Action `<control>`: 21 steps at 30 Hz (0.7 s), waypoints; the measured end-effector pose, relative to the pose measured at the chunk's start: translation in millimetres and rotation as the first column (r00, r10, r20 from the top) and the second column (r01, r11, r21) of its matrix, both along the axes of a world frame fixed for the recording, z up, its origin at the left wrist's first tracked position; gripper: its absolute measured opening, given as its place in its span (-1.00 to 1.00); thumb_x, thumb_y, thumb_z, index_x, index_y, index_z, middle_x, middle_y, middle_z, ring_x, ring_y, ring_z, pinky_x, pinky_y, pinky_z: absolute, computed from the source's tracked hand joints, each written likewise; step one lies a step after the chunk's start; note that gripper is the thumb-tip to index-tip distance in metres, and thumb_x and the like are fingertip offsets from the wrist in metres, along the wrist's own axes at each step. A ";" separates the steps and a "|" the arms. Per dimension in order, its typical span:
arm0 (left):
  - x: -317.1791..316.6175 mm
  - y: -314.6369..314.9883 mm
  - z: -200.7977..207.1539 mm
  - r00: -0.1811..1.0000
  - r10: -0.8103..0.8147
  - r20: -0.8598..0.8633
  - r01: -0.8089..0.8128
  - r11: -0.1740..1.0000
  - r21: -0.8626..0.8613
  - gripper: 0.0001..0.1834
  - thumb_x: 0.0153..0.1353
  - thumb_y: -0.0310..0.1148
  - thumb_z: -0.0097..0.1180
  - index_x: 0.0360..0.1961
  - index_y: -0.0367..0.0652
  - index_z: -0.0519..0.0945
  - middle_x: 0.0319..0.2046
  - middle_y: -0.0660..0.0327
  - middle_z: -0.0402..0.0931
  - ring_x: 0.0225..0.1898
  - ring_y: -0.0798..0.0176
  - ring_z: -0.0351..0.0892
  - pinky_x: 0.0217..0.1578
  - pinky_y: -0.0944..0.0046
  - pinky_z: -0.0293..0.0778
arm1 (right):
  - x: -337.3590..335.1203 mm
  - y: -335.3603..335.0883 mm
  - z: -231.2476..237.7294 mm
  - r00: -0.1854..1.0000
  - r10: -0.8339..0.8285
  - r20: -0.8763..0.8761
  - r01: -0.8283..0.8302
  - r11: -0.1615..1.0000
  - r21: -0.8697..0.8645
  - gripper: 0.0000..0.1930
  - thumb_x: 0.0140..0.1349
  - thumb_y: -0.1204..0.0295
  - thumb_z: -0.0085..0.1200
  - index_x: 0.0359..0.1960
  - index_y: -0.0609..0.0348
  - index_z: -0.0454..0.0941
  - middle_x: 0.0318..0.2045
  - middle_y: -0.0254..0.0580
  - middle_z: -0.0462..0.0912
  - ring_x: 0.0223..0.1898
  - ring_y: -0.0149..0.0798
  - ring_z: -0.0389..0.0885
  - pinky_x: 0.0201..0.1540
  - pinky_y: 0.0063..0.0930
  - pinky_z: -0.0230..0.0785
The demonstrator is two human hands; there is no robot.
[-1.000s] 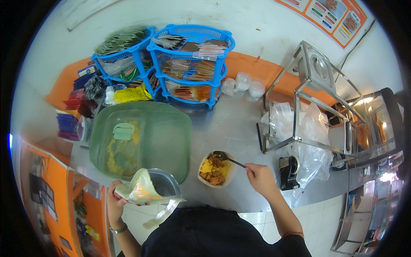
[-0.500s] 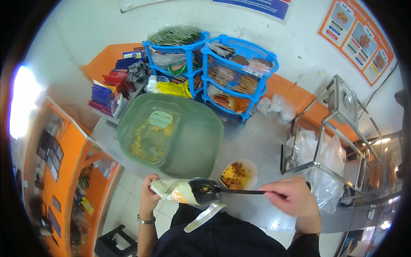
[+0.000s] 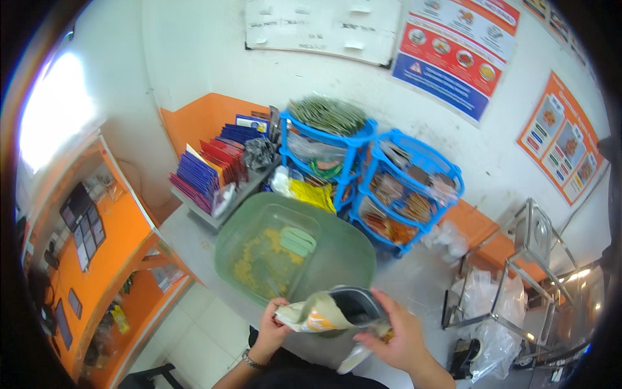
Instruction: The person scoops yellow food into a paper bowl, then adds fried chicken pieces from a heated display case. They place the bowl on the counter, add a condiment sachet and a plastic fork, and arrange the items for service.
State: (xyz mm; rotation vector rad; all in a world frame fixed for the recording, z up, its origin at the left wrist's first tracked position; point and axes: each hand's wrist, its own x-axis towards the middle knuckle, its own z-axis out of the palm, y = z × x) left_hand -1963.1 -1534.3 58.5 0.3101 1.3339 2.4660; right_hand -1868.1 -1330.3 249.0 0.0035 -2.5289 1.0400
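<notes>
Green tub (image 3: 343, 256) crowding pouch (image 3: 316, 316)! Left hand (image 3: 274, 326) clamped on; right hand (image 3: 403, 332), finger grip, can't tell; food (image 3: 388, 336) mostly hidden.

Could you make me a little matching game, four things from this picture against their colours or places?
Things:
1. Pouch
2. Wristwatch
3. Tiered baskets
4. Large container

Colours or places:
A. Blue, near the wall
B. Around a wrist
C. Green, on the metal counter
D. In the left hand, mouth open

Right pairs: 1-D, 2-B, 3-A, 4-C.
</notes>
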 end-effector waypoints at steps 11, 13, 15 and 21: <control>-191.1 -119.1 21.7 0.973 0.041 -0.227 -0.056 0.997 -0.061 -0.49 0.13 -0.52 0.14 0.08 -0.19 0.24 -0.30 0.24 0.45 -0.38 0.39 0.51 -0.28 0.39 0.51 | -266.9 -77.8 56.0 0.921 -0.154 -0.358 0.210 0.970 0.122 -0.81 0.00 0.45 0.22 -0.38 0.31 0.60 -0.55 -0.14 0.62 -0.65 -0.44 0.45 -0.57 -0.55 0.27; -213.5 -171.0 9.0 0.973 0.143 -0.183 -0.185 0.953 -0.242 -0.53 0.16 -0.55 0.08 0.10 -0.20 0.27 -0.23 0.23 0.43 -0.35 0.39 0.48 -0.26 0.39 0.49 | -331.3 -78.3 71.9 0.845 -0.266 -0.464 0.352 0.930 0.108 -0.80 0.05 0.43 0.15 -0.30 0.28 0.59 -0.52 0.00 0.60 -0.59 -0.23 0.57 -0.52 -0.45 0.33; -230.4 -230.7 -7.1 0.998 0.059 -0.011 -0.058 0.892 -0.447 -0.61 0.19 -0.51 0.05 0.07 -0.22 0.35 -0.13 0.21 0.38 -0.25 0.37 0.44 -0.24 0.40 0.44 | -400.1 -73.6 76.6 0.771 -0.333 -0.544 0.441 0.894 0.078 -0.79 0.08 0.42 0.11 -0.26 0.25 0.58 -0.54 0.05 0.58 -0.57 -0.08 0.58 -0.49 -0.34 0.35; -220.8 -326.1 -43.7 0.906 0.415 0.082 -0.300 0.768 -0.566 -0.54 0.15 -0.40 0.02 0.11 -0.26 0.38 -0.21 0.14 0.49 -0.37 0.36 0.43 -0.42 0.46 0.45 | -583.1 -42.2 48.6 0.771 -0.254 -0.584 0.513 0.790 0.335 -0.84 0.11 0.45 -0.02 -0.29 0.20 0.53 -0.45 0.11 0.58 -0.39 0.12 0.57 -0.33 -0.10 0.41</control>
